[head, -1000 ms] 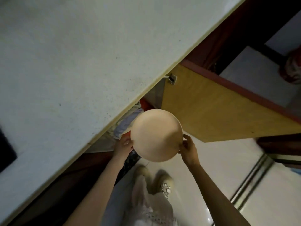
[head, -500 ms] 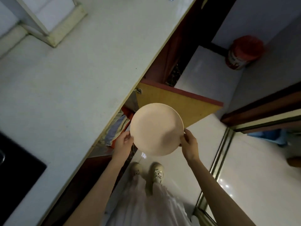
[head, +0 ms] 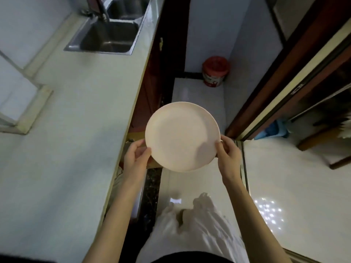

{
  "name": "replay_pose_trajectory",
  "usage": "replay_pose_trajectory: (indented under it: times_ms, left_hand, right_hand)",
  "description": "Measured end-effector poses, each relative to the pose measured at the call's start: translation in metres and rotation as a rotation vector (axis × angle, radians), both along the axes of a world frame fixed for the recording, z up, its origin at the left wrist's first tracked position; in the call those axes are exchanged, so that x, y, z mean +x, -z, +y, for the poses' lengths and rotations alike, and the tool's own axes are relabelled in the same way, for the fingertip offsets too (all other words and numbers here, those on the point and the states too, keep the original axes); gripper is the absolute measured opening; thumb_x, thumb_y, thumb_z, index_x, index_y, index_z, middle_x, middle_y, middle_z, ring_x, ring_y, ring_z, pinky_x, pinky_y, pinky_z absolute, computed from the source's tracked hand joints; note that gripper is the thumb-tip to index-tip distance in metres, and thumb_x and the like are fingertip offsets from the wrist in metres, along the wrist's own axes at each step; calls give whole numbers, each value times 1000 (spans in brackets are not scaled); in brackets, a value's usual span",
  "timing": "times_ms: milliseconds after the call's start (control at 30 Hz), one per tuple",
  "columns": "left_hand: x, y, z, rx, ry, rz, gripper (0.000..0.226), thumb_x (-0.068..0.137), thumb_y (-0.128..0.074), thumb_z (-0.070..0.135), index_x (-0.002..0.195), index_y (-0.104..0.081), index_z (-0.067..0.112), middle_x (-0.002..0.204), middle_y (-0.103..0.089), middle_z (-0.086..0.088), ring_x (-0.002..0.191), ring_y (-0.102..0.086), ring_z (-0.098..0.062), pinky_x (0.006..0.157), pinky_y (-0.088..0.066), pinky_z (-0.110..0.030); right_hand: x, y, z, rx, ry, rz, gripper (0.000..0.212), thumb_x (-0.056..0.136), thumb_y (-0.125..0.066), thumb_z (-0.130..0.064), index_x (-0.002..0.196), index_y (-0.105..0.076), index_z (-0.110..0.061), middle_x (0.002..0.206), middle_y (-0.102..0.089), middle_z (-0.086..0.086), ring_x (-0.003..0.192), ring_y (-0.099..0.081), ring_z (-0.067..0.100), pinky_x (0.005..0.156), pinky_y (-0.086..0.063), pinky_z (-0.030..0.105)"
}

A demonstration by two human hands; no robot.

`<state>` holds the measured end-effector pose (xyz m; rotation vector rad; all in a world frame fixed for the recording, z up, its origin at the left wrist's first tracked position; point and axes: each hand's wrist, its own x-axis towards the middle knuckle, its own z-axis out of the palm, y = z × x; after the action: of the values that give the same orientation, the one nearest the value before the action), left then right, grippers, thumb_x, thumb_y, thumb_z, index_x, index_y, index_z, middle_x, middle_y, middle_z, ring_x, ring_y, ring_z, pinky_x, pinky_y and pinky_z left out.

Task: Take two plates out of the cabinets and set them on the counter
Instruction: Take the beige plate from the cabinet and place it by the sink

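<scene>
A round pale pink plate [head: 182, 136] hangs in the air over the floor, just right of the counter edge. My left hand [head: 135, 157] grips its left rim, thumb on top. My right hand [head: 228, 155] grips the right rim the same way. The pale counter [head: 66, 149] stretches along the left side, its edge running close to my left hand. The cabinet fronts [head: 150, 95] below the counter are dark red-brown; the open door is mostly hidden behind the plate and my left hand. Only one plate is in view.
A steel sink [head: 112, 37] with a tap sits in the counter at the far end. A red and white bucket [head: 215, 74] stands on the floor in the far corner. A sliding door frame [head: 284, 88] runs along the right. My white skirt fills the lower middle.
The view has swung up and turned, so the sink and the far floor now show. The plate has risen with both hands to about counter height; the yellow cabinet door is now almost hidden.
</scene>
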<state>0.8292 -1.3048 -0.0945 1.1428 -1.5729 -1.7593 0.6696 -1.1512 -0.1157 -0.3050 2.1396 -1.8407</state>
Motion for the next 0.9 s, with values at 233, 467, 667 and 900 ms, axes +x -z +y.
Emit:
replay_pose_trajectory:
  times_ms: [233,467,667,900]
  left_hand:
    - [-40,-4,0,17,116,28,24,88,-56,16,103,-57,35,106,-65,10,102,-61,-4,87,-51,-29]
    - [-101,-4,13,31,125,35,22,89,-55,14,106,-57,28,99,-66,7,91,-64,-1,73,-53,-18]
    - [-193,0,31,57,92,22,21,90,-54,13,108,-58,23,92,-67,8,85,-67,0,73,-54,-18]
    - [-303,-4,47,133,9,16,23,93,-49,10,115,-55,17,96,-63,10,89,-62,-4,65,-54,-14]
  right_hand:
    - [-20,-6,20,-60,139,-5,23,93,-51,-14,112,-63,-13,74,-68,-23,70,-63,-6,57,-53,12]
    - [-76,-8,37,-58,175,36,29,91,-53,-20,116,-63,-8,87,-64,-12,74,-63,-3,58,-51,13]
    - [-173,1,50,-66,127,-5,29,92,-52,-19,117,-61,-7,97,-66,5,80,-61,9,59,-49,15]
    - [-290,-7,58,7,47,0,28,93,-51,-20,118,-60,-11,102,-66,-3,87,-65,7,67,-57,22]
